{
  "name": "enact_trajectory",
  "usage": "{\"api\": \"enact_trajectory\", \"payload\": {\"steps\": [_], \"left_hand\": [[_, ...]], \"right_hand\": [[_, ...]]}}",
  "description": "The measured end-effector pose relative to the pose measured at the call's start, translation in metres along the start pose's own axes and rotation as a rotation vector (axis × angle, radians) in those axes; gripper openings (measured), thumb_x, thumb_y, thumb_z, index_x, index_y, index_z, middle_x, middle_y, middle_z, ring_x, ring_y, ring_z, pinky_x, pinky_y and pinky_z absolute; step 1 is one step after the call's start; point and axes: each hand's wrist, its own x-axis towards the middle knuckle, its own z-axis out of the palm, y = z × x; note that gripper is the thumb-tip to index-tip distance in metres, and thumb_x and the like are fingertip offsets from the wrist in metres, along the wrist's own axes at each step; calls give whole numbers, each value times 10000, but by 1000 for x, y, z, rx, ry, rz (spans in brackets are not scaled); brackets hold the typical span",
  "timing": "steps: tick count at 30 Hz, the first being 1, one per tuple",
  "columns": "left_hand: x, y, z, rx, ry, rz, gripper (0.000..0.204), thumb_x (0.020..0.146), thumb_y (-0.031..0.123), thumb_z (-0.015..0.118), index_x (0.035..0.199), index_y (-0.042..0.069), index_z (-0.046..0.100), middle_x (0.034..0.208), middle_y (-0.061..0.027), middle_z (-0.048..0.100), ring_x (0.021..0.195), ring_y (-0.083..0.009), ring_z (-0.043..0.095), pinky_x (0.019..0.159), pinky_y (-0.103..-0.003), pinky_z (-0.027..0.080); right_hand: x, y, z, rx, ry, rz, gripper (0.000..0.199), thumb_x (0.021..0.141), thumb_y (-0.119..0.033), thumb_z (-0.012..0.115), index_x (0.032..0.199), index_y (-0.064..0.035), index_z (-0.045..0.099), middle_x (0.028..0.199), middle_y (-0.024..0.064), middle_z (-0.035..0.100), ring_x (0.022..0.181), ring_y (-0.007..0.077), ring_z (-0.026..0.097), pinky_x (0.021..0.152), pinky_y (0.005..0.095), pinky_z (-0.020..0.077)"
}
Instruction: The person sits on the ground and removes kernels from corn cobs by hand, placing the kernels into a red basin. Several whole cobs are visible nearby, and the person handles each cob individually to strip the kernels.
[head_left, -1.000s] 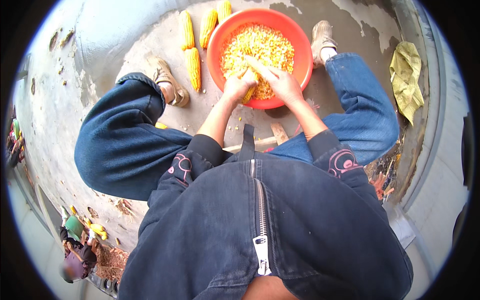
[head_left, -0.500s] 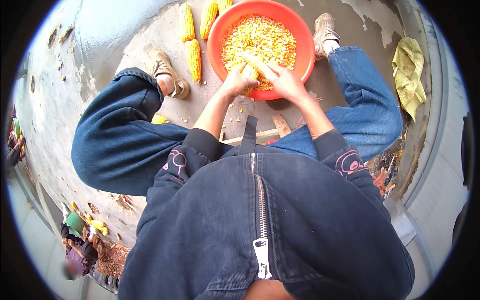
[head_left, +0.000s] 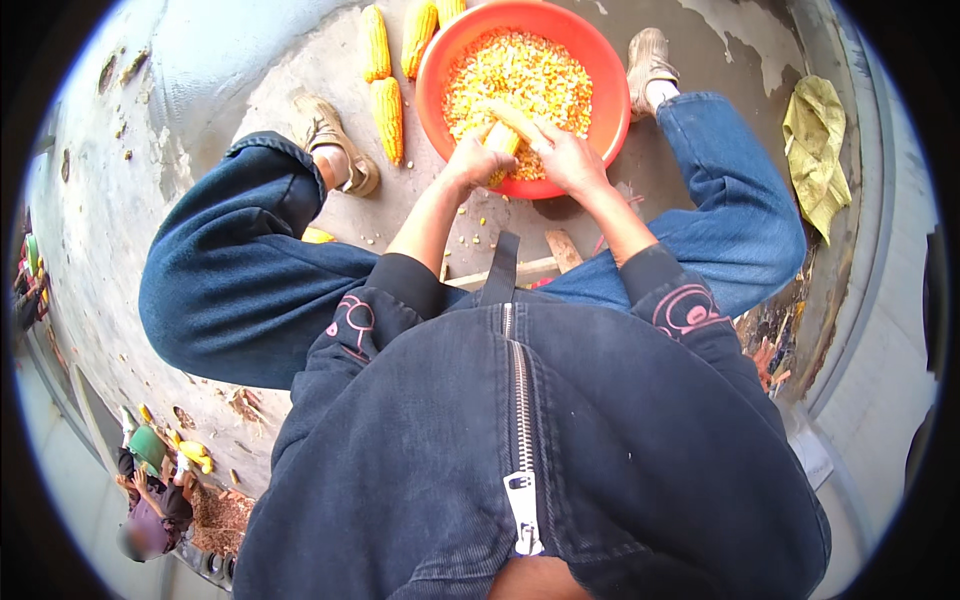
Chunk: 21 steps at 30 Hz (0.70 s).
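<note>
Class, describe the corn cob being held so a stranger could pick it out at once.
Find the orange basin of loose kernels on the concrete floor. At its near rim, the left hand and right hand grip one cob. Unlike the whole cobs lying left of the basin, it is held over the kernels.

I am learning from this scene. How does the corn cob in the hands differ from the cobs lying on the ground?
The held cob is over the orange basin, gripped by the left hand and right hand; the ground cobs lie untouched beside it. The held one is largely hidden; the ground ones show whole. All are yellow.
</note>
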Motion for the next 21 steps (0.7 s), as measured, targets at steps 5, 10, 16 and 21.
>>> {"api": "enact_trajectory", "payload": {"steps": [5, 10, 16, 21], "left_hand": [[-4, 2, 2, 96, -5, 35, 676, 720, 41, 776, 1360, 61, 558, 1162, -87, 677, 1027, -186, 643, 901, -338, 513], [3, -6, -2, 52, -36, 5, 675, 711, 55, 781, 1351, 68, 567, 1149, -83, 679, 1001, -191, 649, 883, -346, 521], [-2, 1, 3, 54, -24, 7, 644, 709, 62, 782, 1324, 87, 591, 1136, -83, 681, 976, -191, 655, 845, -348, 534], [9, -4, -2, 54, -23, 33, 610, 721, 36, 765, 1303, 89, 588, 1108, -89, 690, 973, -198, 665, 854, -360, 542]], "right_hand": [[30, 16, -3, -7, -20, 4, 486, 951, -487, 548, 1342, -205, 610, 1263, 145, 654, 1184, 327, 613, 999, 419, 469], [1, 11, -2, 26, -50, -120, 440, 963, -515, 464, 1340, -329, 597, 1222, 154, 666, 1138, 343, 630, 945, 455, 493], [11, 8, -8, 11, 18, -4, 438, 953, -464, 548, 1327, -248, 621, 1232, 150, 661, 1147, 345, 624, 970, 433, 482], [-6, 2, -11, 73, -60, -120, 473, 945, -519, 518, 1359, -303, 593, 1260, 143, 653, 1153, 339, 622, 963, 449, 484]]}}
